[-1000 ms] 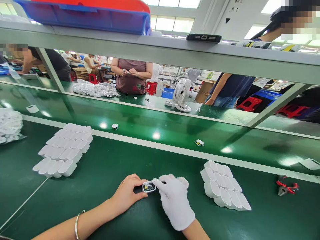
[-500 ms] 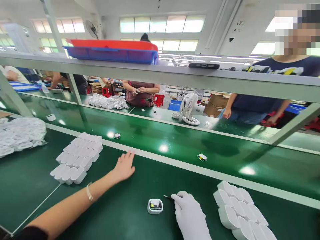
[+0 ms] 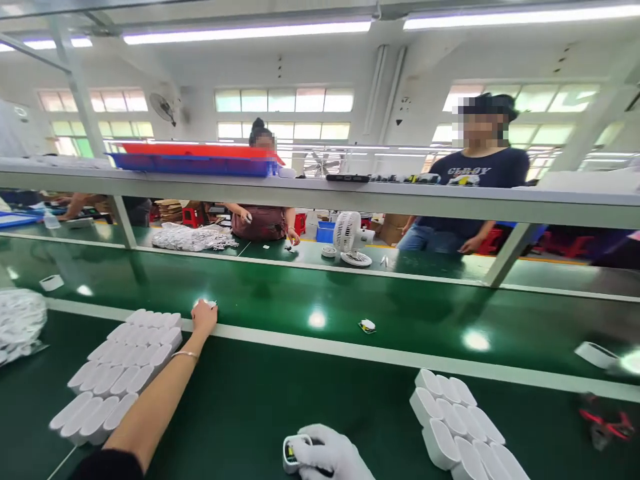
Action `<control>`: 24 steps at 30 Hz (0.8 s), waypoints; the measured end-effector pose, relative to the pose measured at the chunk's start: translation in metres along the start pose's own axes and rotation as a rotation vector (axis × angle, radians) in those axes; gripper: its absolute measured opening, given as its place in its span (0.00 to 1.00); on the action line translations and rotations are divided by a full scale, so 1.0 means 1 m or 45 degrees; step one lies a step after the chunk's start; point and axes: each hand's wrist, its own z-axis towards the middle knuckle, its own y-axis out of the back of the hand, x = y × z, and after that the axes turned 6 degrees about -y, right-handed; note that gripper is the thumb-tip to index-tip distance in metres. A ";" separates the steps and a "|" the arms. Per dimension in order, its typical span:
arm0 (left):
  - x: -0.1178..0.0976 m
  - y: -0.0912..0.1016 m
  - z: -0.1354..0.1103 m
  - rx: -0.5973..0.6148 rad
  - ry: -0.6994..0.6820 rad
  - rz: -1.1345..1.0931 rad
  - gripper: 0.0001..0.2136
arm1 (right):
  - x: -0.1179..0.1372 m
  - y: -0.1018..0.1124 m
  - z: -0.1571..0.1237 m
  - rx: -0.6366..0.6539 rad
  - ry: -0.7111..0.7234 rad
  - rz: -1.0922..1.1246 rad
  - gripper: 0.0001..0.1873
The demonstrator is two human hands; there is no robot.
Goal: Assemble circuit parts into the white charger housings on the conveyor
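Note:
My bare left hand (image 3: pixel 204 317) reaches out to the green belt. Its fingers close round a small circuit board (image 3: pixel 213 304) with a white part on it, mostly hidden by the hand. Down at the front, my white-gloved right hand (image 3: pixel 333 457) grips a white oval housing (image 3: pixel 289 460); dark and yellow parts show inside it. Something dark shows under the gloved fingers, too hidden to name. A second circuit board (image 3: pixel 367 326) with a white part lies on the belt, right of the middle.
White oval housings stand in a block at the left (image 3: pixel 113 357) and another at the right (image 3: pixel 457 420). Red-handled pliers (image 3: pixel 607 420) lie far right. A bag of white parts (image 3: pixel 20 323) sits far left. A shelf (image 3: pixel 300 193) spans the belt; two people are beyond it.
My left hand has reached forward and left onto the circuit board and closed. My right hand has moved to the housing and taken hold of it. The view has tilted up and turned right.

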 end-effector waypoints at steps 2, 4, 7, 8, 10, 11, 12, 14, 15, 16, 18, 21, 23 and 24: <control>0.000 -0.005 -0.015 0.079 -0.113 -0.092 0.20 | -0.002 0.002 0.001 0.086 -0.078 0.127 0.11; 0.003 -0.013 -0.041 0.199 -0.253 -0.190 0.22 | -0.003 0.008 0.007 0.079 -0.087 0.134 0.10; 0.014 -0.024 -0.093 0.350 -0.410 -0.286 0.23 | -0.005 0.025 0.030 -0.033 -0.061 0.020 0.10; 0.017 -0.026 -0.111 0.380 -0.452 -0.310 0.24 | -0.008 0.033 0.042 -0.078 -0.089 -0.027 0.10; 0.021 -0.027 -0.144 0.442 -0.535 -0.365 0.26 | -0.015 0.047 0.072 -0.181 -0.245 -0.148 0.13; 0.021 -0.026 -0.158 0.480 -0.566 -0.384 0.28 | -0.021 0.053 0.088 -0.236 -0.361 -0.233 0.14; 0.020 -0.023 -0.170 0.519 -0.595 -0.392 0.30 | -0.027 0.057 0.103 -0.263 -0.418 -0.275 0.16; 0.017 -0.015 -0.184 0.593 -0.651 -0.374 0.34 | -0.039 0.061 0.131 -0.285 -0.497 -0.340 0.18; 0.016 -0.010 -0.188 0.636 -0.690 -0.360 0.34 | -0.044 0.061 0.141 -0.283 -0.530 -0.368 0.18; 0.016 -0.005 -0.189 0.685 -0.733 -0.347 0.34 | -0.048 0.059 0.149 -0.277 -0.565 -0.398 0.19; 0.018 0.003 -0.187 0.794 -0.823 -0.343 0.34 | -0.052 0.056 0.158 -0.260 -0.624 -0.454 0.20; 0.025 0.009 -0.180 0.880 -0.898 -0.353 0.30 | -0.053 0.062 0.156 -0.247 -0.705 -0.538 0.23; 0.029 0.008 -0.177 0.880 -0.910 -0.343 0.25 | -0.057 0.080 0.146 -0.263 -0.800 -0.609 0.24; 0.030 0.006 -0.176 0.874 -0.914 -0.335 0.23 | -0.059 0.093 0.141 -0.272 -0.862 -0.645 0.24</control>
